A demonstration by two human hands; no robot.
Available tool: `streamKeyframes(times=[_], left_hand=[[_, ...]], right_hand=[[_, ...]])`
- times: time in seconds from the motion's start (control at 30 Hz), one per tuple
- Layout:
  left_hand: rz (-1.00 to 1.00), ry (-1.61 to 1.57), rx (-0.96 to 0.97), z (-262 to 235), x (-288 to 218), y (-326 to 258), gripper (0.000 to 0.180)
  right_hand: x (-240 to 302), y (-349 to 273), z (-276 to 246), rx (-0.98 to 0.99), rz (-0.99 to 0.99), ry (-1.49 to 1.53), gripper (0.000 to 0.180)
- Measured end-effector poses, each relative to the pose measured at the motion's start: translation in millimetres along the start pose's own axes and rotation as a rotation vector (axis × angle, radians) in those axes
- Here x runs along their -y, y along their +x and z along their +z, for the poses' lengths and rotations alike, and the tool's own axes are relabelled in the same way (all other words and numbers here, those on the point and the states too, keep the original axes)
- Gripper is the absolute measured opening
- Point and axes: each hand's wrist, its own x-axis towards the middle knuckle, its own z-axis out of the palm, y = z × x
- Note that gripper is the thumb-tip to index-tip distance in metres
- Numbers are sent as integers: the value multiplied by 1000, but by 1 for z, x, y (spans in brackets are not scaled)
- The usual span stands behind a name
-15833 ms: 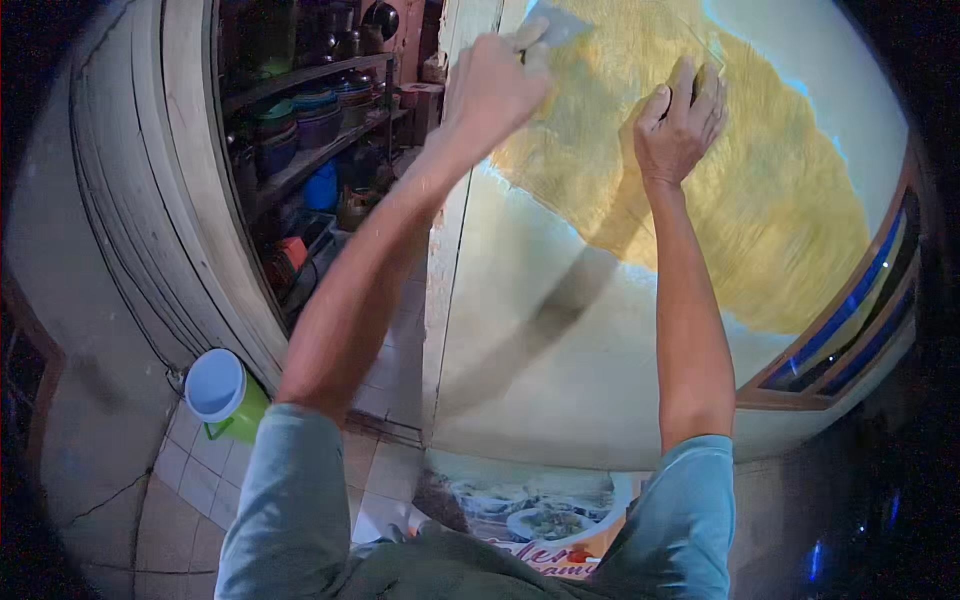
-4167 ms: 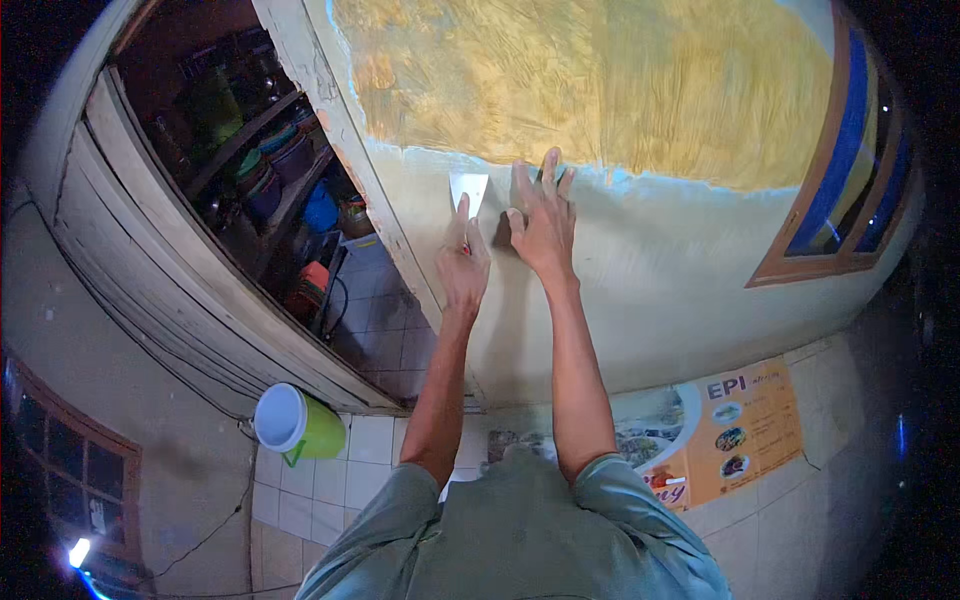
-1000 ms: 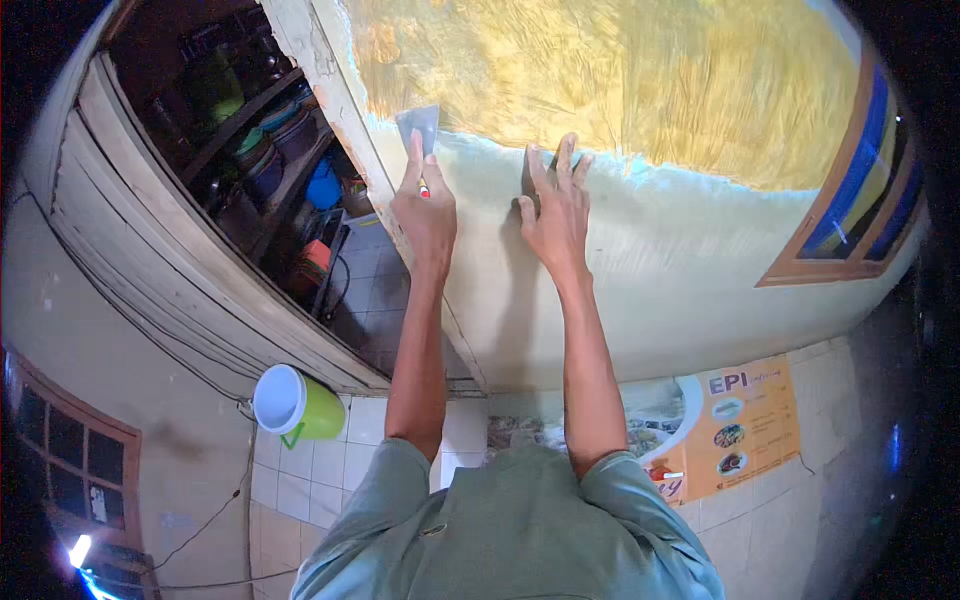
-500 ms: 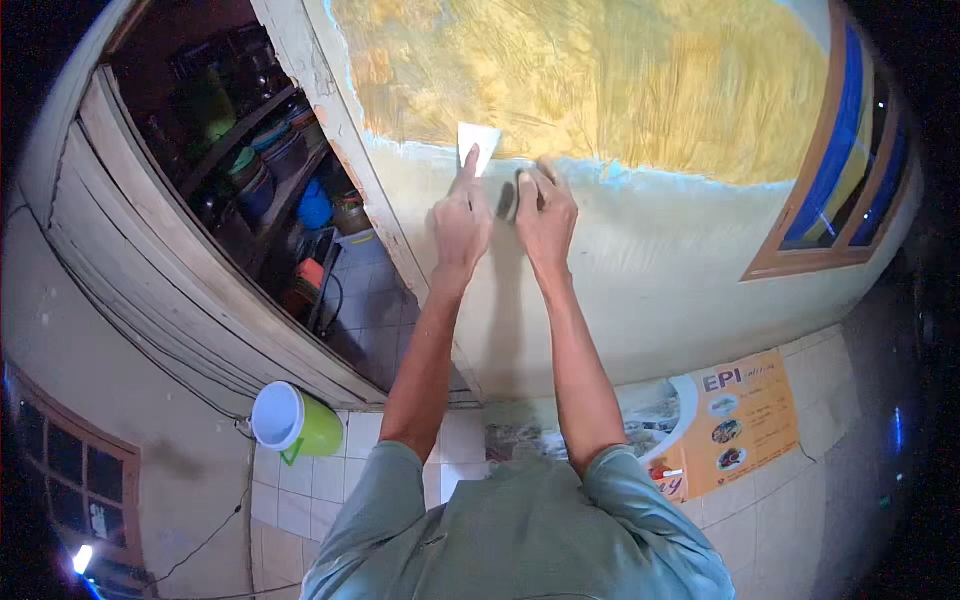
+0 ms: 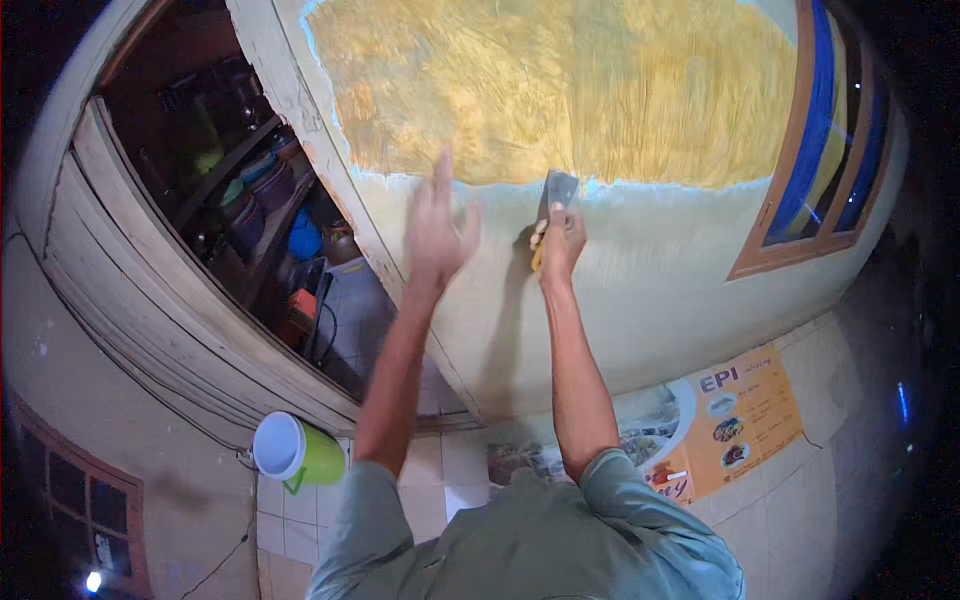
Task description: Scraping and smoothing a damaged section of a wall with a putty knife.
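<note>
My right hand point(image 5: 562, 248) grips a putty knife point(image 5: 561, 188) with a flat grey blade and a yellow handle. Its blade points up and lies at the lower edge of a wrinkled, yellow-brown patch point(image 5: 560, 90) on the pale wall point(image 5: 660, 260). Light blue shows along that ragged edge. To the left, my left hand point(image 5: 436, 235) is raised before the wall, its fingers apart and slightly blurred by motion. Nothing shows in it. Its fingertips overlap the patch's lower edge; whether they touch the wall cannot be made out.
A worn doorframe point(image 5: 310, 130) borders an opening at the left, with shelves of pots and containers inside. A green bucket point(image 5: 320, 457) stands on the tiles at lower left. An orange printed banner point(image 5: 765, 410) lies along the wall's foot. At right is a brown-framed window point(image 5: 765, 262).
The white flat piece under my left fingers is no longer seen; that hand has moved left and spread. My right hand has lowered, and the putty knife now shows plainly in it.
</note>
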Motion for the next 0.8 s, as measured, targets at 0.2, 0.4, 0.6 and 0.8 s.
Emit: streamKeyframes(times=[0.2, 0.4, 0.6, 0.8], left_hand=[[414, 523, -294, 23, 25, 90, 80], [401, 722, -383, 34, 72, 117, 74], [409, 673, -374, 29, 98, 111, 74], [411, 653, -391, 6, 120, 104, 75]], right_hand=[[-28, 26, -35, -90, -565, -643, 50], [-23, 24, -4, -56, -457, -730, 50], [-51, 14, 19, -174, -434, -608, 47], [-61, 27, 31, -197, -601, -628, 46]])
